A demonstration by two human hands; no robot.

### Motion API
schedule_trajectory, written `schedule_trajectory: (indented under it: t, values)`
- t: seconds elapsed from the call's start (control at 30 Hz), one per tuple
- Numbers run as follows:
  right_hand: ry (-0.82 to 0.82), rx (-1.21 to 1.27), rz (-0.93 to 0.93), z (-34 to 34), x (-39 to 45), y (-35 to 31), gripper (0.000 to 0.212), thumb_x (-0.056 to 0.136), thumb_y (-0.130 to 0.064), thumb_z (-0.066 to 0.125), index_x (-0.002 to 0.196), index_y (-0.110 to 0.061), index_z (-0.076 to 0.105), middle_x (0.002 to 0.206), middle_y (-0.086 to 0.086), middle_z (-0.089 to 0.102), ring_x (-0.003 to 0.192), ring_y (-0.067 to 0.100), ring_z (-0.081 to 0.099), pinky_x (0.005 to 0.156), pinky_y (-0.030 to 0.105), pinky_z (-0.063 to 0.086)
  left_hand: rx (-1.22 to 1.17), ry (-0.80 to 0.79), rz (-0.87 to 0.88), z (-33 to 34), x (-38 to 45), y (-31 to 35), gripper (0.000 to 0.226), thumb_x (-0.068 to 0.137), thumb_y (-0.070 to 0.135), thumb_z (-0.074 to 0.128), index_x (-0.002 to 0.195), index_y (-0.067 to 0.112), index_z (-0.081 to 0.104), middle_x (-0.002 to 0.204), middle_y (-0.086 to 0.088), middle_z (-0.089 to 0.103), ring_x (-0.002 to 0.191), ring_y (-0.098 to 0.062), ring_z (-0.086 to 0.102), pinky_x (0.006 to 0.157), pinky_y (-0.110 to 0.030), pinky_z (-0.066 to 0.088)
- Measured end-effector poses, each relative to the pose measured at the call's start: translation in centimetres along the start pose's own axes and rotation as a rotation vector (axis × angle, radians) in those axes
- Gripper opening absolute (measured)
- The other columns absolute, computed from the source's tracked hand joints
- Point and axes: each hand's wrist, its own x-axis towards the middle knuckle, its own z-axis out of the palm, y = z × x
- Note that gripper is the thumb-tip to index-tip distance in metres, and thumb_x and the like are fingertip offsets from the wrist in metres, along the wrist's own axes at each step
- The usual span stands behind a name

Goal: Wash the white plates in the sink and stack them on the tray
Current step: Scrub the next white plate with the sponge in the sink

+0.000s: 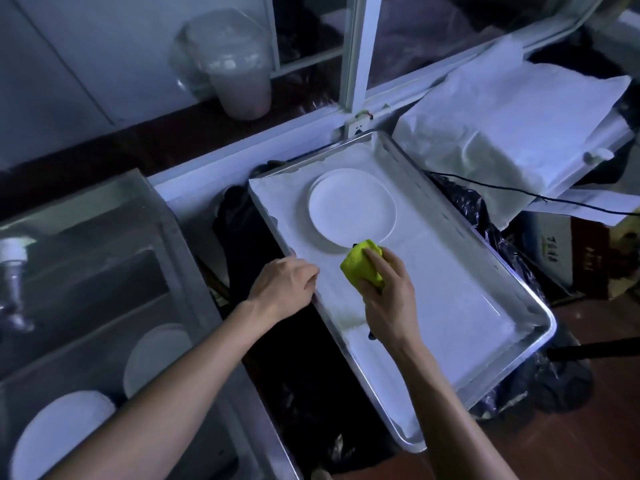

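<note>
Two plates [351, 207] lie stacked on the tray [512, 282], toward its far end, the upper one sitting slightly off-centre on the lower so that a sliver of the lower rim shows at the top and left. A white liner [433, 292] covers the tray floor.

Over the middle of the tray, the right hand [388, 296] grips a yellow-green sponge [363, 263], fingers curled over its top and thumb at its near side. The sponge's far corner reaches the near rim of the plates; whether it touches them I cannot tell.

At the tray's left rim, the left hand [285, 284] rests with its fingers loosely bent and holding nothing, the fingertips on or just over the edge.

Down at lower left is the steel sink [104, 237], with two more white plates in it: one [156, 358] leaning near the right wall, another [59, 434] at the near corner, both blurred. A tap [12, 268] shows at the left edge.

Beyond the tray stands a white window frame [360, 53], and on the dark ledge to its left a lidded plastic cup [239, 77] holding something pale. Folded white cloth or paper [509, 123] lies to the right of the tray, with a black cable [519, 192] running across beneath it. Black plastic bags [485, 216] bulge out from under the tray.
</note>
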Motion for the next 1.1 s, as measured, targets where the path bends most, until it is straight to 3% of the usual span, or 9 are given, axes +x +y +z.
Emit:
schedule_trajectory:
  t: [0.07,0.17,0.37,0.47,0.63,0.7,0.87,1.0,1.1]
  values:
    - [-0.003,-0.006,-0.076,2.0,-0.4,-2.0,0.049,0.088,0.002,0.067,0.133,-0.017,0.061,0.131,-0.037,0.041,0.116,-0.002,0.049,0.09,0.025,0.049,-0.037,0.077,-0.003,-1.4,-2.8,-1.1,0.019,0.09,0.021,0.057,0.083,0.011,0.072,0.079,-0.006,0.068,0.08,-0.031,0.064,0.065,-0.041,0.054]
    - [-0.068,-0.057,-0.11,5.5,-1.5,-5.2,0.056,0.081,0.008,0.068,0.133,-0.012,0.062,0.138,-0.004,0.05,0.123,0.01,0.05,0.1,0.005,0.031,-0.077,0.16,-0.015,-3.3,-7.2,-3.4,0.023,0.09,0.023,0.056,0.09,0.011,0.076,0.082,-0.004,0.071,0.081,-0.029,0.066,0.066,-0.038,0.056]
    - [-0.27,-0.103,-0.152,14.3,-5.2,-11.1,0.059,0.085,0.001,0.067,0.14,-0.017,0.056,0.149,0.005,0.045,0.131,0.026,0.046,0.11,0.033,0.038,-0.108,0.119,-0.227,-4.9,-18.6,-11.0,0.015,0.088,0.002,0.065,0.099,0.003,0.076,0.098,-0.017,0.073,0.091,-0.038,0.068,0.078,-0.044,0.058]
    - [-0.352,-0.106,-0.195,19.4,-7.5,-13.4,0.056,0.087,-0.001,0.068,0.14,-0.014,0.056,0.149,0.008,0.044,0.129,0.027,0.047,0.106,0.034,0.042,-0.097,0.092,-0.387,-5.0,-25.1,-15.0,0.017,0.088,0.004,0.064,0.099,0.008,0.075,0.104,-0.015,0.072,0.094,-0.036,0.068,0.077,-0.038,0.056]
    - [-0.491,-0.132,-0.192,28.0,-11.5,-15.5,0.057,0.087,0.001,0.068,0.14,-0.014,0.056,0.149,0.01,0.045,0.129,0.03,0.048,0.108,0.039,0.041,-0.31,0.057,-0.773,-3.3,-33.9,-21.4,0.037,0.096,0.018,0.059,0.132,0.017,0.066,0.137,-0.003,0.063,0.125,-0.025,0.058,0.102,-0.034,0.047]
    - [-0.519,-0.177,-0.202,31.1,-12.8,-16.0,0.057,0.086,0.0,0.069,0.14,-0.014,0.057,0.149,0.011,0.046,0.128,0.032,0.049,0.109,0.037,0.04,-0.421,0.085,-0.915,-2.8,-36.9,-23.7,0.037,0.095,0.02,0.059,0.131,0.019,0.067,0.134,0.0,0.066,0.122,-0.02,0.061,0.101,-0.03,0.047]
    - [-0.576,-0.199,-0.193,37.2,-14.9,-15.6,0.056,0.085,0.003,0.068,0.138,-0.012,0.057,0.147,0.013,0.046,0.124,0.036,0.05,0.103,0.045,0.043,-0.486,0.134,-1.005,-2.1,-41.0,-26.8,0.027,0.082,0.03,0.05,0.106,0.038,0.061,0.099,0.004,0.075,0.09,-0.018,0.065,0.07,-0.025,0.04]
    - [-0.607,-0.262,-0.175,40.7,-15.1,-13.8,0.057,0.085,0.003,0.066,0.139,-0.012,0.057,0.147,0.013,0.046,0.121,0.038,0.05,0.1,0.041,0.044,-0.535,0.088,-1.036,0.2,-41.0,-28.6,0.024,0.081,0.026,0.05,0.1,0.026,0.066,0.098,0.001,0.074,0.09,-0.022,0.063,0.068,-0.029,0.044]
    - [-0.635,-0.278,-0.169,42.8,-14.6,-11.6,0.057,0.084,0.005,0.065,0.138,-0.01,0.057,0.144,0.013,0.048,0.12,0.039,0.05,0.1,0.038,0.042,-0.568,0.001,-1.057,2.8,-40.0,-30.3,0.03,0.085,0.02,0.051,0.108,0.024,0.07,0.105,0.003,0.074,0.098,-0.023,0.065,0.08,-0.037,0.055]
